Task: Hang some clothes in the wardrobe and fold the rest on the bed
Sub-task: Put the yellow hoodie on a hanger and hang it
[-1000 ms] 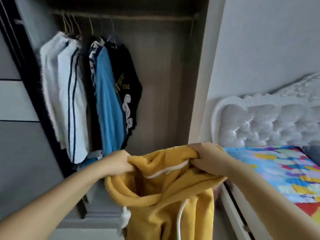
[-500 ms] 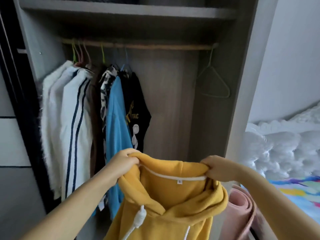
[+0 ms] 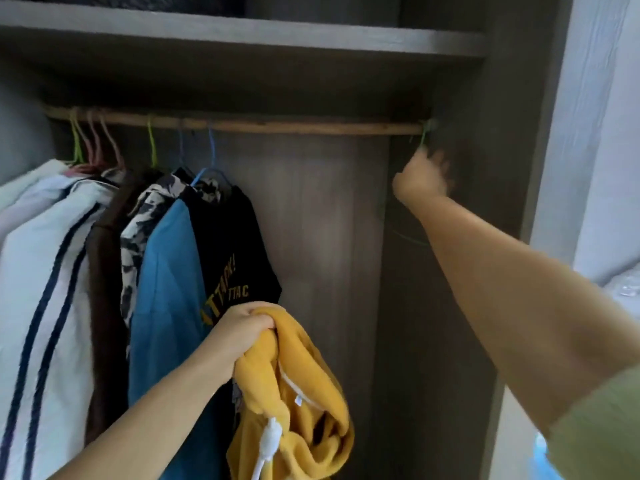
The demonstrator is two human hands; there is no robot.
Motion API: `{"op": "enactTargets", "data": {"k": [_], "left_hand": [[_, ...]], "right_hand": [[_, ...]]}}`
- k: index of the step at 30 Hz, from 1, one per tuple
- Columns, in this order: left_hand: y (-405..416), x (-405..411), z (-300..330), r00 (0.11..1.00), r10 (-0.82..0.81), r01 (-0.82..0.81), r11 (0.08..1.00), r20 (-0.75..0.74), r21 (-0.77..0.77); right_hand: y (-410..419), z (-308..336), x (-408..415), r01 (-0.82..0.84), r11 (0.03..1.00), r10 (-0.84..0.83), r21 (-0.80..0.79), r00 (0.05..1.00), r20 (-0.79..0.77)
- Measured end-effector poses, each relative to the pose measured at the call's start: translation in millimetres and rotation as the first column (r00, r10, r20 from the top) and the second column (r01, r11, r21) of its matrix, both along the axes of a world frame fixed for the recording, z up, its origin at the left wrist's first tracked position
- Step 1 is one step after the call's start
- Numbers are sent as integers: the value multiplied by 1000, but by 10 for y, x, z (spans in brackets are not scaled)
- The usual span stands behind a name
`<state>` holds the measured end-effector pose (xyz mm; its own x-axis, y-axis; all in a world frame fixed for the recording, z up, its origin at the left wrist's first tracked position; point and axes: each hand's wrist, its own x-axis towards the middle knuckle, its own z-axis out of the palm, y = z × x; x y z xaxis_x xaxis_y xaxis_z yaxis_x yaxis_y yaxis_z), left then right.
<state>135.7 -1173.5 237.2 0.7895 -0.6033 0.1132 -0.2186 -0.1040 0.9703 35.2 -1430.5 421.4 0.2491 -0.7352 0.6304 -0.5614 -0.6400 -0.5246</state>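
A yellow hoodie (image 3: 294, 393) is gripped in a bunch by the left hand (image 3: 239, 336), fingers curled round the fabric, low in front of the open wardrobe (image 3: 450, 306). The right hand (image 3: 420, 180) is raised to a green hanger (image 3: 423, 137) at the rod's (image 3: 277, 125) right end; blurred, grip cannot be told. Hung clothes are seen on the left: a white striped top (image 3: 45, 289), a blue top (image 3: 162, 306), a black printed tee (image 3: 235, 258).

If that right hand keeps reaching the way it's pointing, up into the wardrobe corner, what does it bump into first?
Most likely the empty green hanger just above the right hand, hooked on the wooden rail at its far right end. The hand is blurred, so it may already touch it.
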Motion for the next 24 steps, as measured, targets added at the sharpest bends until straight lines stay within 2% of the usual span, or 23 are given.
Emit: {"op": "enactTargets", "data": {"k": [3,6,10,13,15,18,21,24], "left_hand": [[-41,161,-7,998,47,-48,999,-33,-12],[-97,264,21,997,19,-22,999,-74,-49],[-183,350,77,995,-19,13,998,-99,-64],[-239,387,81,989,-30,20,997,-142,-73],[-257,429,54,987,-26,18,999,-160,-49],[-257,491,8,986,-32,33,999,-165,7],[-250,564,-72,987,-35,51,994,-158,98],[-247,576,-129,990,-33,57,982,-134,181]], "right_hand": [[-403,-44,78,158,987,-150,41,977,-150],[-643,-133,109,115,992,-103,57,978,-181],[-693,-276,180,42,996,-42,78,999,3],[-594,-442,219,-48,993,20,109,971,240],[-487,-733,203,-121,988,70,99,909,410],[-253,-1446,107,-256,965,177,58,798,576],[64,-1838,-26,-524,836,266,162,646,715],[402,-1789,-246,-676,724,284,138,473,834]]}}
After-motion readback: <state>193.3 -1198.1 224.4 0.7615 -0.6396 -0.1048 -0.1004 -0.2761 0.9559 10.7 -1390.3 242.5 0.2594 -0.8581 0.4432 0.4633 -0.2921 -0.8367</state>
